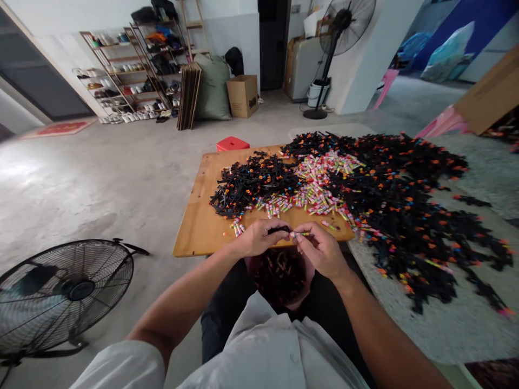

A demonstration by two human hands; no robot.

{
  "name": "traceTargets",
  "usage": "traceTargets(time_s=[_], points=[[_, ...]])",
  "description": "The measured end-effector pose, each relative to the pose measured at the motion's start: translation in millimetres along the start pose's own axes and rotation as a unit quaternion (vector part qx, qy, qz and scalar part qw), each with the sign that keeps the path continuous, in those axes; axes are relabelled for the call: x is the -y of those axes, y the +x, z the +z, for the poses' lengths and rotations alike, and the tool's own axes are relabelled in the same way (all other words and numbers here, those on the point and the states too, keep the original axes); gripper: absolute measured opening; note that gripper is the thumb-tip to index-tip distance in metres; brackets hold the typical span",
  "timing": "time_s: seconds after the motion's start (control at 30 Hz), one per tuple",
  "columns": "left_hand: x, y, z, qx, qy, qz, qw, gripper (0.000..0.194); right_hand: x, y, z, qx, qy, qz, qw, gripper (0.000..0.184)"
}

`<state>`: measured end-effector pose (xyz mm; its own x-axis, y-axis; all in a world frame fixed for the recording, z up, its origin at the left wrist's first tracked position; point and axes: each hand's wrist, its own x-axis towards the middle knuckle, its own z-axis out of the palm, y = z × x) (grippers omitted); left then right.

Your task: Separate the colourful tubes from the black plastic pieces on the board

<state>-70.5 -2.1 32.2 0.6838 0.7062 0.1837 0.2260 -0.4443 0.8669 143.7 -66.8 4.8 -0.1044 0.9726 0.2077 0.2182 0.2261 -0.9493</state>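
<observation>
My left hand (259,237) is closed around a small black plastic piece (280,229) above the near edge of a wooden board (198,227). My right hand (320,248) pinches a thin colourful stick (302,234) whose end meets the black piece. Between my knees sits a pink container (279,275) holding several dark pieces. On the board lie a heap of black pieces with orange tips (251,183) and a pile of small colourful tubes (320,186).
A much larger heap of black pieces (413,200) spreads over the mat at right. A floor fan (60,294) stands at near left. A red stool (232,143), cardboard box (242,95), shoe racks (121,75) and a standing fan (336,48) stand farther back.
</observation>
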Motion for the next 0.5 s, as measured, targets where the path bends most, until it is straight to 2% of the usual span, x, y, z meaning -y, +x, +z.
traceTargets(time_s=[0.23,0.37,0.5], points=[[-3,-1,-2.6,0.026,0.003,-0.019,0.999,0.026,-1,3,-2,0.015,0.048,0.035,0.998,0.024],[-4,-2,-3.3,0.032,0.024,-0.017,0.999,0.024,1,5,-5,0.022,0.013,0.041,0.999,0.022],[-7,-5,-5.0,0.081,0.004,-0.056,0.995,0.027,8,9,-11,0.077,-0.056,0.019,0.995,0.015]])
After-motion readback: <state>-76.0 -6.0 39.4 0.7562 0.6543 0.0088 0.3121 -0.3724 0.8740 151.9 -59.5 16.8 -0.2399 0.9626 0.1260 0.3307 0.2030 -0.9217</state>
